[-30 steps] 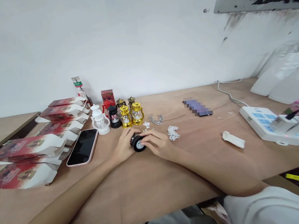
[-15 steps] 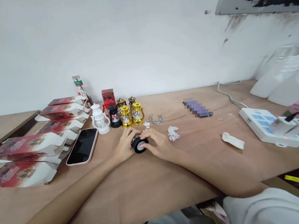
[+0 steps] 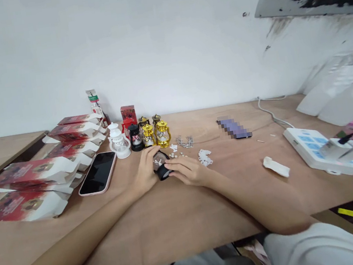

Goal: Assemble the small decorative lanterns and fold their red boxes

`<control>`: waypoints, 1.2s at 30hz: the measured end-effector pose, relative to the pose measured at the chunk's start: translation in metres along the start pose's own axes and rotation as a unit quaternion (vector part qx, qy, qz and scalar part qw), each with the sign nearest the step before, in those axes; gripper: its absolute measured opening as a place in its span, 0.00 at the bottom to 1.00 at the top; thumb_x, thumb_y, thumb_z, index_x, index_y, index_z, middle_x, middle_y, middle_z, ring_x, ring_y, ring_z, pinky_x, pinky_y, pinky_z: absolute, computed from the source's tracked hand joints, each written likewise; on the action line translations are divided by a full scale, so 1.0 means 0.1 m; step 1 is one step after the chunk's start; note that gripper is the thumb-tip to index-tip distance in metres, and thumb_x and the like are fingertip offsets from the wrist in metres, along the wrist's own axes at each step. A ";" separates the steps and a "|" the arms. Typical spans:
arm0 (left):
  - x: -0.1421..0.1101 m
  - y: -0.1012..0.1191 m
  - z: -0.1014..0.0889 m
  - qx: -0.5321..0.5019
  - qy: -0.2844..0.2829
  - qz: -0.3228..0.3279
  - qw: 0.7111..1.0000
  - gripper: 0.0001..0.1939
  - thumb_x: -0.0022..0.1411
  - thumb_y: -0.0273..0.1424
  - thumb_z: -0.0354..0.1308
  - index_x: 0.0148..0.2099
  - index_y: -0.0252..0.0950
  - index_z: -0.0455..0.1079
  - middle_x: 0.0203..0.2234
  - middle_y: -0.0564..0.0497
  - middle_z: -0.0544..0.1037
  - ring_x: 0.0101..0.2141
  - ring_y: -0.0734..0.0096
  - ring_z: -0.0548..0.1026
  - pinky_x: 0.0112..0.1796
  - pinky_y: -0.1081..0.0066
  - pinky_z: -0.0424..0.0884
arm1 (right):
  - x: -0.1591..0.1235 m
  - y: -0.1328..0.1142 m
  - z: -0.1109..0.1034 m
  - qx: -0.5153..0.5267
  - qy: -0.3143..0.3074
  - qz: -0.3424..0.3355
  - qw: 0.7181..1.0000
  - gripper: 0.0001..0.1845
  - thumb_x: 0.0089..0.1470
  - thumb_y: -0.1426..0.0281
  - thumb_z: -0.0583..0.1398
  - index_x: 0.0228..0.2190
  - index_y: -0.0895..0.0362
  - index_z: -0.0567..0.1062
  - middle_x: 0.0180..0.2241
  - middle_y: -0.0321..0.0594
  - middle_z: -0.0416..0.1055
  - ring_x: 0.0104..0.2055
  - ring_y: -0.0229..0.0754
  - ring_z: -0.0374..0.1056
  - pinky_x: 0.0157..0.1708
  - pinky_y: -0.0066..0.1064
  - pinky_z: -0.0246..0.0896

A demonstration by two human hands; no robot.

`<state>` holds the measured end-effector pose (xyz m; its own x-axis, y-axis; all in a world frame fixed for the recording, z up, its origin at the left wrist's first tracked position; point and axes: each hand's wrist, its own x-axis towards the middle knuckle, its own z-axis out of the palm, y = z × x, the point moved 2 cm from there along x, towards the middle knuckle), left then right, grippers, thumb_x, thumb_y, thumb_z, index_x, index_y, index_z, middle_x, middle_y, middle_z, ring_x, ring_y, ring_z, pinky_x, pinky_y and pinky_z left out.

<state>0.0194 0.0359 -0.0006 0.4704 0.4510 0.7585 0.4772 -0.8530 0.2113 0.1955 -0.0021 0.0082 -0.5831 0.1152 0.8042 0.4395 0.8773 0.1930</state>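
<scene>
A small black toy lantern lies tilted between my two hands on the wooden table. My left hand is wrapped round its clear globe and top. My right hand pinches its black base with the fingertips. Just behind stands a row of small lanterns: a white one, a black one and two gold ones. Small white bits and metal hooks lie to the right of my hands.
Red and white folded cartons are stacked at the left beside a phone lying face up. At the right sit a white power strip with plugs and cables, a white scrap and white bags.
The lantern has been turned so its black base now faces down toward me and the clear globe shows. My right fingers slid lower onto the base.
</scene>
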 end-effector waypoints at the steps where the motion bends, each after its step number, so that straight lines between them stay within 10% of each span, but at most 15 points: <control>1: 0.00 0.01 -0.01 0.005 0.006 0.012 1.000 0.33 0.57 0.23 0.55 0.61 0.40 0.48 0.51 0.41 0.64 0.53 0.58 0.65 0.50 0.55 0.67 | -0.01 0.00 0.01 -0.012 0.001 -0.014 1.000 0.13 0.58 0.75 0.55 0.46 0.59 0.69 0.40 0.48 0.75 0.42 0.43 0.73 0.41 0.36 0.73; 14: -0.03 -0.01 0.06 0.013 0.035 0.027 0.999 0.32 0.61 0.28 0.54 0.63 0.48 0.45 0.52 0.44 0.65 0.51 0.57 0.67 0.49 0.53 0.69 | -0.04 -0.02 0.04 -0.096 0.031 -0.082 0.992 0.10 0.58 0.78 0.55 0.41 0.58 0.71 0.35 0.43 0.77 0.39 0.39 0.75 0.39 0.31 0.76; 24: -0.01 0.07 -0.03 0.032 -0.005 0.023 0.999 0.25 0.56 0.19 0.54 0.54 0.40 0.59 0.49 0.42 0.67 0.53 0.57 0.64 0.51 0.53 0.65 | -0.16 0.43 -0.12 -0.113 -0.031 0.099 0.988 0.11 0.60 0.72 0.52 0.38 0.58 0.74 0.33 0.45 0.76 0.37 0.43 0.71 0.36 0.37 0.66; 28: 0.01 0.07 -0.04 0.019 0.001 -0.010 1.000 0.22 0.56 0.22 0.55 0.52 0.39 0.61 0.47 0.43 0.68 0.51 0.58 0.67 0.49 0.55 0.67 | -0.20 0.76 -0.05 -0.185 -0.168 0.167 0.954 0.09 0.57 0.73 0.55 0.30 0.58 0.76 0.30 0.44 0.75 0.36 0.46 0.65 0.38 0.39 0.57; 36: 0.04 -0.03 -0.07 -0.060 0.037 -0.120 0.990 0.21 0.51 0.25 0.59 0.48 0.36 0.62 0.42 0.46 0.73 0.44 0.62 0.73 0.45 0.62 0.70 | -0.05 0.89 0.18 -0.186 -0.349 0.097 0.913 0.08 0.55 0.75 0.59 0.29 0.58 0.78 0.34 0.45 0.75 0.42 0.46 0.62 0.42 0.38 0.49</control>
<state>0.0147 0.0382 0.0060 0.2972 0.6276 0.7196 0.4750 -0.7509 0.4588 0.2251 0.0837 0.0106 -0.7053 0.6353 0.3145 0.7075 0.6039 0.3671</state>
